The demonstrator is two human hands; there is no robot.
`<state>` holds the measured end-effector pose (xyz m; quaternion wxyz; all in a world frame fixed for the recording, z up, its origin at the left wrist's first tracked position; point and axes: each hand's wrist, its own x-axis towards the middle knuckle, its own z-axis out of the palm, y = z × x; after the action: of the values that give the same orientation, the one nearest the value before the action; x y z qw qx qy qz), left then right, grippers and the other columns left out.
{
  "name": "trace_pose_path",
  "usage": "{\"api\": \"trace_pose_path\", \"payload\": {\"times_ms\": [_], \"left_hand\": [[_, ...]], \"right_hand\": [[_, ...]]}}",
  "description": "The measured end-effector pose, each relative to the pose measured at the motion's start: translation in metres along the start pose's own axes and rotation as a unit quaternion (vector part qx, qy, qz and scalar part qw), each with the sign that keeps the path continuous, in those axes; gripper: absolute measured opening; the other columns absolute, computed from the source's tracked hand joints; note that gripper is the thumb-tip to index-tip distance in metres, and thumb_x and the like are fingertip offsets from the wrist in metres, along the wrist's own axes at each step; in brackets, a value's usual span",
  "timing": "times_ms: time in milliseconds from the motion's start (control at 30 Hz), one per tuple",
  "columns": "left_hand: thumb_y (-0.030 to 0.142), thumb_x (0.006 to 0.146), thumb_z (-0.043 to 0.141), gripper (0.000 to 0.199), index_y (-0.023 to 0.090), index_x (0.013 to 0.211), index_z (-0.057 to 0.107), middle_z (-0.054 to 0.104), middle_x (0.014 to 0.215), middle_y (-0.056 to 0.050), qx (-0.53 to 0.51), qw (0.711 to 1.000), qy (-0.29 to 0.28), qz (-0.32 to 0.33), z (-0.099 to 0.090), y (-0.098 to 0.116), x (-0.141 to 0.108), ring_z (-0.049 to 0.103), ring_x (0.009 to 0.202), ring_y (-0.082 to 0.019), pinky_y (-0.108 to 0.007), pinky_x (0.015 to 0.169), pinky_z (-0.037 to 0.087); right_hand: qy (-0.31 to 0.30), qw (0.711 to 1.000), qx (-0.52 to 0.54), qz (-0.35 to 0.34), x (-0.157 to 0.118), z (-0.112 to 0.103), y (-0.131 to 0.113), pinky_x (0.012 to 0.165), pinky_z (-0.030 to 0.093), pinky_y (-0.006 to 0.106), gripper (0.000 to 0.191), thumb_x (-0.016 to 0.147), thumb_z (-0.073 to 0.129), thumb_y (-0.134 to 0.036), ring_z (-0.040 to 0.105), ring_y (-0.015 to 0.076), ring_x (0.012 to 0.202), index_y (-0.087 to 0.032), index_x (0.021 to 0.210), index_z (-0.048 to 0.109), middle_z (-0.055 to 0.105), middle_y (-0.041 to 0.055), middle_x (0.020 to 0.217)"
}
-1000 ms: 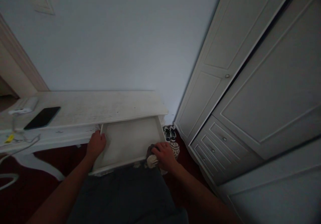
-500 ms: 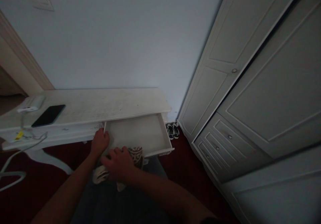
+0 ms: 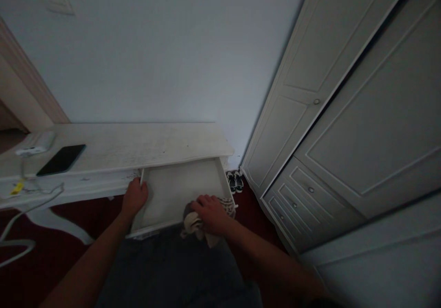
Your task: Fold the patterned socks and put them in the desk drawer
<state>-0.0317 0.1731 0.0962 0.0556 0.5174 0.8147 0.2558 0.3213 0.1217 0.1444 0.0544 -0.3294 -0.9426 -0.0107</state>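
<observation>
A white drawer (image 3: 179, 184) is pulled out from the table, and nothing lies on its visible floor. My left hand (image 3: 135, 196) is closed around the drawer's left side wall near the table front. At the drawer's front right, my right hand (image 3: 211, 213) grips a bunched cloth (image 3: 193, 224) in beige and brown with a patterned part. The cloth rests over the front edge of the drawer and hangs down outside it. My fingers cover part of the cloth.
On the white table (image 3: 144, 138) lie a dark phone (image 3: 62, 159) and a white box-shaped device (image 3: 36, 143) with a cable (image 3: 34, 209) hanging down. Black-and-white shoes (image 3: 234, 181) stand on the red floor. A white wardrobe (image 3: 310, 161) fills the right side.
My right hand has moved right with the cloth, from the drawer's front left to its front right corner. My left hand stays on the drawer's left side.
</observation>
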Motion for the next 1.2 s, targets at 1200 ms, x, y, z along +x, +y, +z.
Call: {"api": "trace_pose_path", "payload": {"times_ms": [1200], "left_hand": [[0.016,0.096,0.044,0.052,0.016,0.146,0.056,0.024,0.176,-0.024,0.072,0.984,-0.022,0.159,-0.012,0.003,-0.072,0.053,0.146,-0.039,-0.055,0.116,0.049]], "right_hand": [[0.05,0.997,-0.022,-0.048,0.055,0.006,-0.079,0.091,0.052,0.048,0.045,0.09,0.076,-0.04,0.063,0.0305,0.108,-0.022,0.13,0.062,0.07,0.0091,0.121]]}}
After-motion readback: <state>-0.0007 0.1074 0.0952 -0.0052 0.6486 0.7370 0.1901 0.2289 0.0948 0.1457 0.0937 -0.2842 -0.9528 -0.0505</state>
